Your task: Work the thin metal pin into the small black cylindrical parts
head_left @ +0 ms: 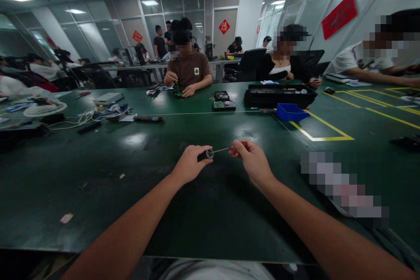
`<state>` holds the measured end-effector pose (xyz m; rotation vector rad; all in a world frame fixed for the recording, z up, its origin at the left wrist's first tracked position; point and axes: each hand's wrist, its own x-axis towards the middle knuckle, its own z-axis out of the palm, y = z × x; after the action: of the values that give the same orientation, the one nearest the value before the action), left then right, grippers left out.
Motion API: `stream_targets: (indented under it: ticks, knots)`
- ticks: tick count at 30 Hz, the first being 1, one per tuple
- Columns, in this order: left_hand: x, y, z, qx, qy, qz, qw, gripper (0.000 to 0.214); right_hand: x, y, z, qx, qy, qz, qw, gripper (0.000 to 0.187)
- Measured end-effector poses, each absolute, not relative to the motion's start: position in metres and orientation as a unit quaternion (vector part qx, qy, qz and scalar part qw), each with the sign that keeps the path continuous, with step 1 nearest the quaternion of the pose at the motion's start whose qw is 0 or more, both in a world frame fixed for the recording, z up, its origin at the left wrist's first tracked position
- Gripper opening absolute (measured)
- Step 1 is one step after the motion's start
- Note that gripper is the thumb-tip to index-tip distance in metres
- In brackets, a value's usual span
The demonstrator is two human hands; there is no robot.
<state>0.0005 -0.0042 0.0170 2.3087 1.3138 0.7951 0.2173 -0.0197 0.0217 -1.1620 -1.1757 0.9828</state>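
1. I am watching the left hand (190, 164) closing thumb and forefinger around a small black spool (206, 154). It is hovering just above the green table (164, 210), in front of the body.
2. The right hand (251, 159) is pinching the free end of a thin wire (221, 150) running out of the spool's face, with its other fingers curling in.
3. The wire is stretching nearly straight between the two hands, which are sitting near each other but not touching.
4. As I judge it, this work is calling for a light, even pull in line with the spool, so the strand is not kinking or slipping out of the pinch.
5. I am advising holding the spool low and steady, well apart from the blue bin (290, 111) and the black tray (278, 95) further back.
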Motion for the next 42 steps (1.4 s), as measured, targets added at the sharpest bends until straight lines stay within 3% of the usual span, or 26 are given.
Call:
stream_targets:
  ticks: [18, 29, 34, 42]
  knots:
    - [-0.0008, -0.0034, 0.0156, 0.809, 0.471, 0.293, 0.194, 0.039, 0.2185, -0.0180, 0.0168, -0.529, -0.489, 0.421, 0.552, 0.031]
    - [0.0013, -0.0052, 0.0184, 0.820, 0.462, 0.286, 0.181, 0.038, 0.2193, -0.0239, 0.0236, -0.585, -0.521, 0.370, 0.499, 0.052]
    - [-0.0007, -0.0040, 0.0163, 0.826, 0.456, 0.284, 0.172, 0.038, 0.2208, -0.0217, 0.0215, -0.580, -0.558, 0.336, 0.490, 0.045]
    - [-0.0023, -0.0032, 0.0172, 0.834, 0.452, 0.274, 0.157, 0.037, 0.2257, -0.0162, 0.0179, -0.508, -0.620, 0.348, 0.486, 0.020]
